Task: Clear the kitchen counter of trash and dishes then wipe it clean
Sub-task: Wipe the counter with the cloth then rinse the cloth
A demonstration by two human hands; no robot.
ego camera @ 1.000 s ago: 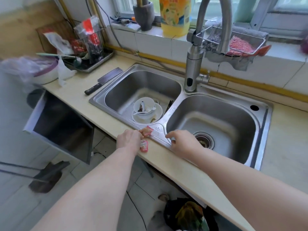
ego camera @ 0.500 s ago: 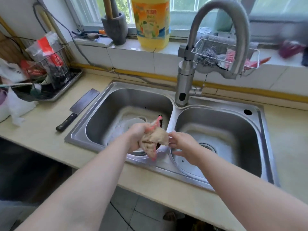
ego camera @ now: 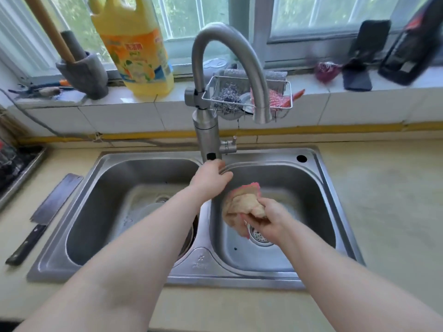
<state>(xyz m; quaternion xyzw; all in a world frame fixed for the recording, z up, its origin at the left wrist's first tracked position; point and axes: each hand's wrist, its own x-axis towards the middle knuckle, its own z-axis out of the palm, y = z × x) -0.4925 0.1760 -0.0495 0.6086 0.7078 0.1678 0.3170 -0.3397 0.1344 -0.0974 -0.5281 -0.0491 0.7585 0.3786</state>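
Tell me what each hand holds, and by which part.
The right hand grips the cloth by its bunched lower end. The left hand holds nothing, beside the faucet base.

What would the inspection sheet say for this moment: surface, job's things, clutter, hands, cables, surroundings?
Surface: beige counter around a steel double sink.
Job's things: crumpled cloth over the right basin; a dish in the left basin.
Clutter: cleaver left of the sink; tray at far left.
Hands: right hand grips the cloth; left hand at the faucet base, holding nothing.
Cables: one thin cable along the backsplash.
Surroundings: detergent bottle on the windowsill; steel wool hanging at the faucet.
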